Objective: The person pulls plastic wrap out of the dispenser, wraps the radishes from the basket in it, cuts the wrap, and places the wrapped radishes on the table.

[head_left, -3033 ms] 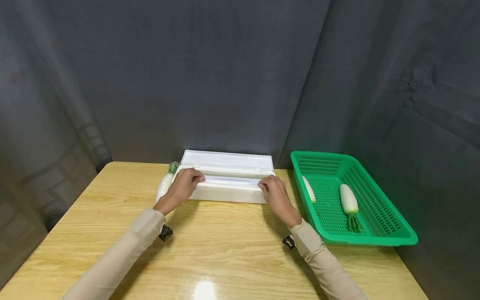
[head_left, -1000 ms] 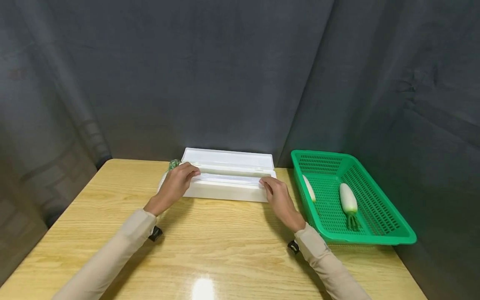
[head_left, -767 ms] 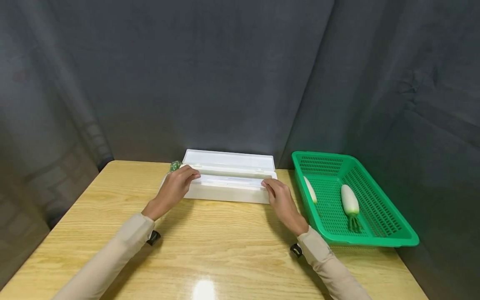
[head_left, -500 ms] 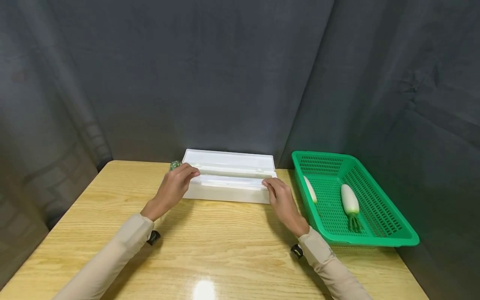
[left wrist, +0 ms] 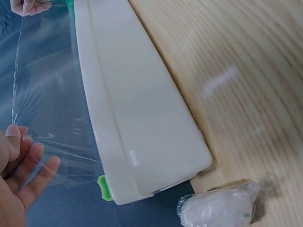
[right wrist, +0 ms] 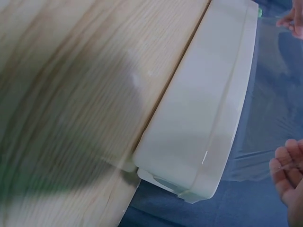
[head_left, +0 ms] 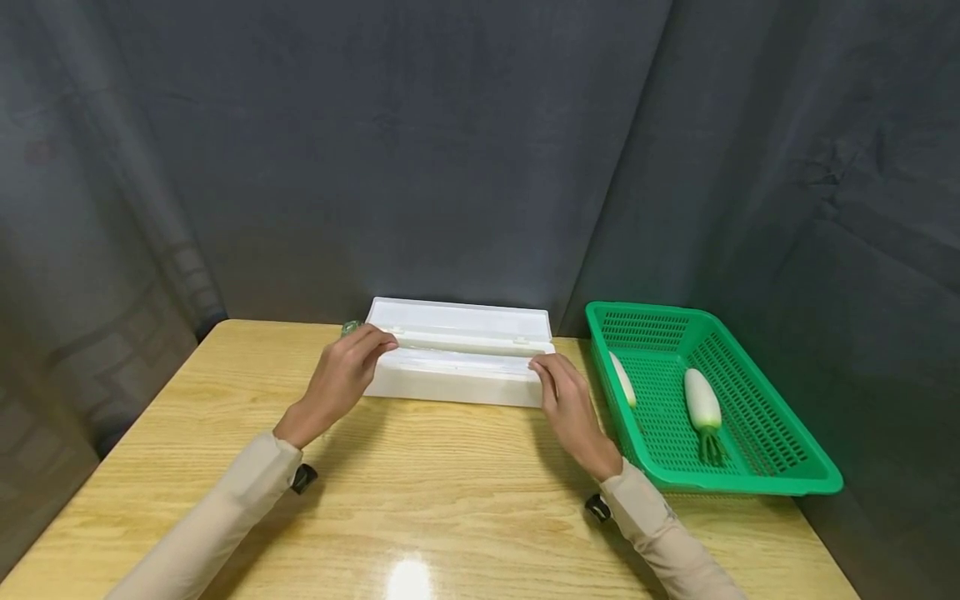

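A long white cling film dispenser (head_left: 457,387) lies on the table with its lid (head_left: 459,317) tipped back. My left hand (head_left: 337,383) pinches one corner of a clear sheet of cling film (left wrist: 52,94) between thumb and fingertips. At the other corner, my right hand (head_left: 572,408) pinches the same sheet. The film's edge stretches taut between both hands, and the sheet runs back to the dispenser. Beside the dispenser's left end lies a film-wrapped white radish (left wrist: 220,208); in the head view my left hand hides most of it, leaving its green top (head_left: 350,328) showing.
At the right of the wooden table (head_left: 450,500) stands a green plastic basket (head_left: 750,482). Inside are one white radish with trimmed green stalks (head_left: 702,400) and another white radish (head_left: 622,379) partly hidden by the near wall. A dark curtain (head_left: 420,150) hangs behind.
Over three seconds both hands have drawn slightly apart, and the left has risen a little, lifting the film's edge. My left hand now covers more of the wrapped radish. The basket has stayed put.
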`<state>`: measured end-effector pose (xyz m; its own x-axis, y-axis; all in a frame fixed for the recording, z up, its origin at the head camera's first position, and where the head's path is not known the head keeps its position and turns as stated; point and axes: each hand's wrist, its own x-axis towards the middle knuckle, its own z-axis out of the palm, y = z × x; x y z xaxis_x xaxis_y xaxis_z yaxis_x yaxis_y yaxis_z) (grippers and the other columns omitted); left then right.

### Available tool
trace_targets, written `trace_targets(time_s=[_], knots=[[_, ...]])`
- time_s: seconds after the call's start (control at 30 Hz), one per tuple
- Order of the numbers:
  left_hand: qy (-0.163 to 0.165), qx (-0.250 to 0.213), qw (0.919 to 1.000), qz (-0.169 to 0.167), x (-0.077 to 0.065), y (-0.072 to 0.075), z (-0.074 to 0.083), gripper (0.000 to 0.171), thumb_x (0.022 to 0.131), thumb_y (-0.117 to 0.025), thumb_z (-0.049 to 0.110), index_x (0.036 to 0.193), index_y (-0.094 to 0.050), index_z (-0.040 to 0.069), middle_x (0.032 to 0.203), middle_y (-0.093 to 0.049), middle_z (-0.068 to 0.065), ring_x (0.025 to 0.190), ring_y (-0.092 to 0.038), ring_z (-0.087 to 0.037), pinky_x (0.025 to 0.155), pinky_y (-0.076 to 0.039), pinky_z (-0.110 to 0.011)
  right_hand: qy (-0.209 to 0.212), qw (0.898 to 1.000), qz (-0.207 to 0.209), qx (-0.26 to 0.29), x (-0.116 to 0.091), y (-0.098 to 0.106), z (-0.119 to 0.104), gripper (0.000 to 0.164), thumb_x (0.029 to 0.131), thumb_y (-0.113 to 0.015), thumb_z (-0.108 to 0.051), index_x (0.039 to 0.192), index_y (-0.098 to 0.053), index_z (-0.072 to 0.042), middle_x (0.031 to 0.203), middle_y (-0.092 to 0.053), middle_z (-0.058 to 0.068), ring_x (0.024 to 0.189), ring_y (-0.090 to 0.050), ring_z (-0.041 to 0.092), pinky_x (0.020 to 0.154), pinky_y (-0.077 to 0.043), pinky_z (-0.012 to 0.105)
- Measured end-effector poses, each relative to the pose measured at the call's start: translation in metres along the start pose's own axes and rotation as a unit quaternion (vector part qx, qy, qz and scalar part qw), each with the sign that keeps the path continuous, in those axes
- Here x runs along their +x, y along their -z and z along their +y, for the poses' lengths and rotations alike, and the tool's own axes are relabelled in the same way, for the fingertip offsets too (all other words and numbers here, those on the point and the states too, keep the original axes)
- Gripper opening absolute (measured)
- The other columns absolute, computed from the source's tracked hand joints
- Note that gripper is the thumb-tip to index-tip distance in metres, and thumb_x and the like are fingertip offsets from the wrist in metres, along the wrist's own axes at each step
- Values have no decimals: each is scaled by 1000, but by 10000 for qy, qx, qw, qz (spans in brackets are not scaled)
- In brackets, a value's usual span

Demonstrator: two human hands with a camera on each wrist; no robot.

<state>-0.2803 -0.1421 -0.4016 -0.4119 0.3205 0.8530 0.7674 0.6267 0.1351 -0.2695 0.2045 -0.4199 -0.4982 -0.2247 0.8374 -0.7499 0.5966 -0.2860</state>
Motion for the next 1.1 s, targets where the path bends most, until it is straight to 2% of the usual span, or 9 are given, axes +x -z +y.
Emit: trace_targets(time_s=[0.33,0.63,0.77,0.87,1.1], knots=[[-180,21,9997,144,5,7,8,20,83,-79,-13,96,-74,0,88,-70,-7,76,-69,-19,65,-58,-34,158,9994,282,111,-3,1,-4,15,91,-68,18,98,-68,5,92,-68,14,83,-65,27,74,-52,28],[-280,144,9990,315,13,12,8,19,83,-80,-12,98,-74,-1,90,-70,-9,76,-68,-20,62,-56,-34,330,9981,453,261,3,3,-8,20,87,-68,22,98,-67,5,93,-67,15,85,-64,26,74,-51,28],[-253,139,9990,344,16,14,10,15,87,-79,-9,97,-73,0,89,-69,-9,75,-68,-20,61,-56,-33,386,9974,512,344,5,6,-11,22,87,-67,24,98,-67,5,93,-67,16,83,-63,25,72,-50,26],[-212,124,9990,373,18,15,12,13,88,-78,-8,96,-72,0,88,-68,-9,72,-67,-19,60,-55,-33,352,9972,524,410,6,7,-12,18,91,-64,22,98,-65,5,93,-66,17,82,-62,25,72,-50,25],[-217,89,9986,465,19,17,18,16,87,-77,-11,96,-71,0,89,-67,-9,70,-65,-18,60,-54,-32,369,9964,524,562,7,11,-15,12,95,-62,17,98,-64,6,91,-63,16,80,-60,25,73,-49,24]])
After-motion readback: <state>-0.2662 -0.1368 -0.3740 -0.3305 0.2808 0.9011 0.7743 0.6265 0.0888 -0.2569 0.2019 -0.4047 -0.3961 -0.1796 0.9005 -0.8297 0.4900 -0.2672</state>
